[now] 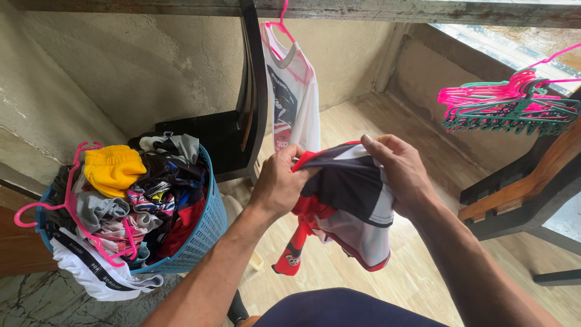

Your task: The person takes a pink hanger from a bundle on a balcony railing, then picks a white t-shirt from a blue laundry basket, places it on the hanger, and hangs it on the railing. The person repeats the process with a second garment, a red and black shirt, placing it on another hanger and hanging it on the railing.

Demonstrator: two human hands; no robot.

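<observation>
Red-navy-white jersey (pixel 348 206) bunched in both hands; blue laundry basket (pixel 206 233) left.

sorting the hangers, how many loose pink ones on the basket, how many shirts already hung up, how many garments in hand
pink hangers on the blue basket: 2
hung shirts: 1
garments in both hands: 1
total: 4
</observation>
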